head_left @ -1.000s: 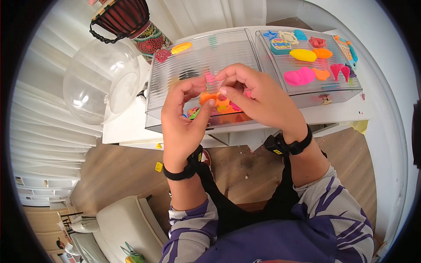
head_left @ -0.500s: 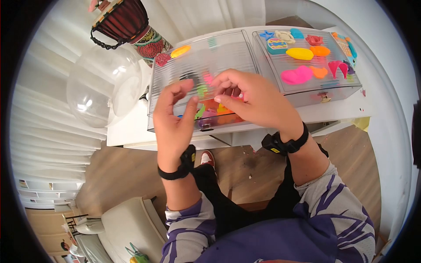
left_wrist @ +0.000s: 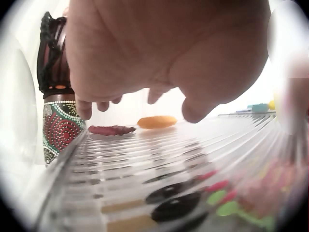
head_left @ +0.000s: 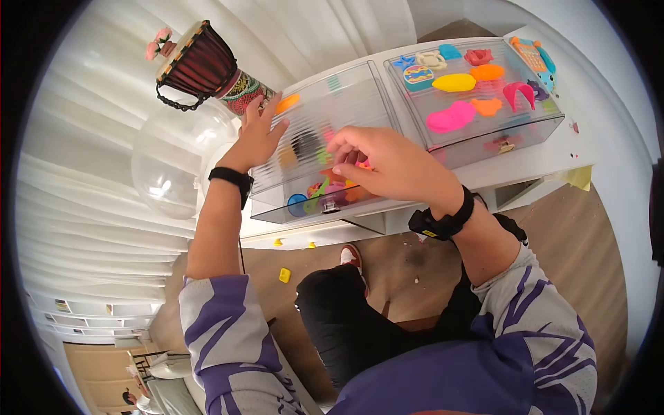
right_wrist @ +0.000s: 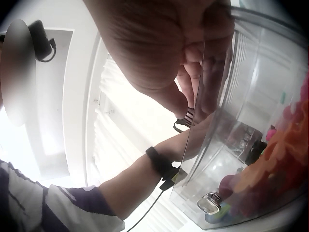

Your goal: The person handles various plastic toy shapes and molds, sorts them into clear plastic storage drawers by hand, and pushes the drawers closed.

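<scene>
The left hand (head_left: 259, 144), fingers spread and holding nothing, hovers over the left clear box (head_left: 346, 86), near an orange oval piece (head_left: 287, 104) and a dark red piece (left_wrist: 112, 130) at 11 o'clock on its lid. The right hand (head_left: 394, 164) curls its fingers above that box's 4 o'clock side; whether they grip anything cannot be told. At 2 o'clock, the right clear box (head_left: 494, 138) carries a yellow piece (head_left: 454, 83) and a pink piece (head_left: 451, 117).

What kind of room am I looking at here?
Probably a living room or playroom at home: there are long white curtains, a hand drum and clear boxes with colourful toy pieces on top.
</scene>
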`<state>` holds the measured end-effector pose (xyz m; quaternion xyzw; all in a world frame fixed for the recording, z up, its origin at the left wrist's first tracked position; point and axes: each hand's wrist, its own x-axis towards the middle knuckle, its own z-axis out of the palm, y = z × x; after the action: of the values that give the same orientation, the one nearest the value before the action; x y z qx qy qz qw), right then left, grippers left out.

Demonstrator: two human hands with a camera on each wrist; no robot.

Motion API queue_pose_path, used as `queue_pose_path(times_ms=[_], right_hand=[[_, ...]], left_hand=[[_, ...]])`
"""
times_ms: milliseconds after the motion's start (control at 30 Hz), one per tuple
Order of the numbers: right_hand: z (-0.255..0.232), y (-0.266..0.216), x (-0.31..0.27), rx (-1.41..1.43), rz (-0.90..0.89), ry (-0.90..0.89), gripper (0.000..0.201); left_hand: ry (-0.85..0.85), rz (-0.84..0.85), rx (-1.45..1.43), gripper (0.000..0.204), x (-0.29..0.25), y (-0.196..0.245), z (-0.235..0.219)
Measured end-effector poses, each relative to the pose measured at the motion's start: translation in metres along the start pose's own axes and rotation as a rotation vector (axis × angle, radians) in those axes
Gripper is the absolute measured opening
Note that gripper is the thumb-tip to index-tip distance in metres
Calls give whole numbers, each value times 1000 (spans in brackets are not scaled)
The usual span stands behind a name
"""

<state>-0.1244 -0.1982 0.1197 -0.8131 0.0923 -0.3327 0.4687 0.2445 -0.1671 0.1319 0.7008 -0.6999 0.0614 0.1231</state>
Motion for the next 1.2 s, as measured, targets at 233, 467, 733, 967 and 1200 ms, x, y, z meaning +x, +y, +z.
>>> queue_pose_path(times_ms=[233, 467, 733, 967, 1200], right_hand=[[5, 11, 2, 37, -92, 43, 27], [0, 9, 1, 33, -35, -39, 29], [3, 10, 1, 48, -68, 14, 27], [0, 11, 0, 23, -44, -29, 34], [2, -7, 0, 133, 97, 253, 42]], left_hand=[[-116, -29, -138, 60, 24, -12, 15], [-39, 23, -14, 48, 11, -1, 21], [-27, -156, 82, 47, 0, 12, 18], [-175, -276, 24, 45, -10, 39, -20], [-38, -294, -700, 44, -81, 144, -44]])
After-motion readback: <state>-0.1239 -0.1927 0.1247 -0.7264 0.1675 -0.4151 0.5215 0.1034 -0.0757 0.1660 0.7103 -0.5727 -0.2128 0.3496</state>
